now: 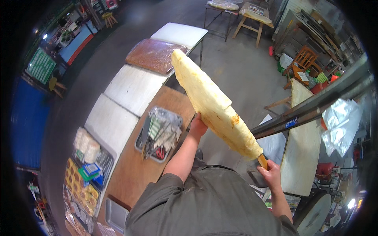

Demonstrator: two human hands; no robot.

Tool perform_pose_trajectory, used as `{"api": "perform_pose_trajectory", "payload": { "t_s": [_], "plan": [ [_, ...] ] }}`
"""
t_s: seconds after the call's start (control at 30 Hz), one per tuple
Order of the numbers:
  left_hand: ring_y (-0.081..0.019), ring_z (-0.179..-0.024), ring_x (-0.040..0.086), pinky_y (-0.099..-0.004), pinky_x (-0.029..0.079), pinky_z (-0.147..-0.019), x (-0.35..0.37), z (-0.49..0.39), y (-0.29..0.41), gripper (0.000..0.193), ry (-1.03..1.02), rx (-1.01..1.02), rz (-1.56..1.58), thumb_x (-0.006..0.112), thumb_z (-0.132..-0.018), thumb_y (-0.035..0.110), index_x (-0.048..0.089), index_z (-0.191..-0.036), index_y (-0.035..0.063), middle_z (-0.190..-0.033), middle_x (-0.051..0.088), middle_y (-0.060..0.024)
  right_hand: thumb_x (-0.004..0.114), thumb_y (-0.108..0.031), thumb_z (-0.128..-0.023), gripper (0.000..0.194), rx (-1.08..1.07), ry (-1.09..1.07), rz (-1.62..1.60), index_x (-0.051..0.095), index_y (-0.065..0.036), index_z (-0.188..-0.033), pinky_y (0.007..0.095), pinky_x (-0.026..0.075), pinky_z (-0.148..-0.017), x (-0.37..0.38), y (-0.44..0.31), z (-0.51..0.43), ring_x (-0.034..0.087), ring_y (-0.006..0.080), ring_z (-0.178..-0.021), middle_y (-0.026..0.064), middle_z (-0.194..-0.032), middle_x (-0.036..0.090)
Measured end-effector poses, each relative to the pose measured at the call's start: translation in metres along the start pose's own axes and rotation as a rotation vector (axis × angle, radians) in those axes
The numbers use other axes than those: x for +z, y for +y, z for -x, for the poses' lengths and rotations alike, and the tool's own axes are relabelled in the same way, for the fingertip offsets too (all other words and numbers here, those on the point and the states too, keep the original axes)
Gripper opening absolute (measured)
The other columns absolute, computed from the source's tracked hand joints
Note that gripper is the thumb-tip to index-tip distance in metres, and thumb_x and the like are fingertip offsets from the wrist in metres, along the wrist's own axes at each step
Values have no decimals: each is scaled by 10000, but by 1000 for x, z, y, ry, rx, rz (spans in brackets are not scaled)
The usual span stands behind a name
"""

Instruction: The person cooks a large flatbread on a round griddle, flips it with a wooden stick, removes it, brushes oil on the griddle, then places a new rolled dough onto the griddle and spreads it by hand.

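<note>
A large, pale yellow flatbread or dough sheet (212, 103), with browned spots, hangs folded over a long stick in front of me. The stick's wooden end (262, 161) sticks out at the lower right, and my right hand (271, 171) is closed around it. My left hand (199, 125) touches the lower left edge of the bread near its middle; its fingers are partly hidden, so its hold is unclear. Most of the stick is hidden inside the bread.
Left of me stands a brown wooden board (133, 165) with a grey bin (161, 156) of cloths and tools. Beyond are white boards (134, 88) and a plastic-wrapped brown slab (153, 56). On the right are a metal beam (313, 109), hanging plastic bags (341, 126) and a long board (299, 165).
</note>
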State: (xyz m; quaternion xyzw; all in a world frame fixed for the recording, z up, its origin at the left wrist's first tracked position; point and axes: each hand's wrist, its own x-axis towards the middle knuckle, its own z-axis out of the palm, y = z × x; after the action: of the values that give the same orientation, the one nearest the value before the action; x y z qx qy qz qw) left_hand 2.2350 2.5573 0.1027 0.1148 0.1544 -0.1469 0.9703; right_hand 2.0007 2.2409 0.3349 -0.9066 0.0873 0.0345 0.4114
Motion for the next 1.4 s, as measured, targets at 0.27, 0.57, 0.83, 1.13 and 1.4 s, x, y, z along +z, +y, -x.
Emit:
{"api": "perform_pose_trajectory", "payload": {
  "t_s": [0.27, 0.57, 0.83, 1.13, 1.4],
  "plan": [
    [-273, -1398, 429, -429, 341, -1160, 58, -186, 53, 525, 49, -93, -86, 320, -1100, 387, 392, -1526, 88, -1555, 438, -67, 822, -261, -761, 339, 69, 63, -47, 624, 14, -771, 341, 405, -532, -8, -33, -166, 425, 121, -556, 83, -583, 506],
    [-314, -1423, 397, -466, 288, -1190, 105, -385, 96, 544, 34, -51, -5, 358, -985, 247, 429, -1488, 51, -1559, 433, -102, 824, -336, -768, 385, 22, 14, 41, 635, -1, -777, 370, 447, -539, -16, -29, -405, 529, 230, -520, 155, -620, 588],
    [-372, -1338, 484, -538, 340, -1145, 117, -545, 198, 554, 128, 51, -48, 434, -848, 206, 518, -1360, 15, -1435, 541, -177, 802, -393, -783, 443, 6, -161, 30, 616, 8, -774, 374, 444, -559, -20, -77, -624, 553, 213, -554, 123, -609, 578],
    [-356, -1347, 489, -534, 383, -1126, 121, -683, 352, 560, 206, 184, -101, 459, -898, 163, 431, -1442, 31, -1464, 517, -163, 797, -376, -801, 393, 1, -302, -55, 672, -6, -847, 358, 441, -559, 53, -152, -853, 536, 162, -562, 77, -629, 595],
    [-371, -1317, 521, -546, 423, -1114, 82, -755, 523, 521, 239, 344, -162, 457, -934, 166, 447, -1431, 10, -1414, 551, -194, 801, -362, -831, 381, 51, -502, -200, 697, -1, -892, 328, 427, -584, 181, -235, -1022, 504, 84, -658, -7, -675, 577]
  ]
}}
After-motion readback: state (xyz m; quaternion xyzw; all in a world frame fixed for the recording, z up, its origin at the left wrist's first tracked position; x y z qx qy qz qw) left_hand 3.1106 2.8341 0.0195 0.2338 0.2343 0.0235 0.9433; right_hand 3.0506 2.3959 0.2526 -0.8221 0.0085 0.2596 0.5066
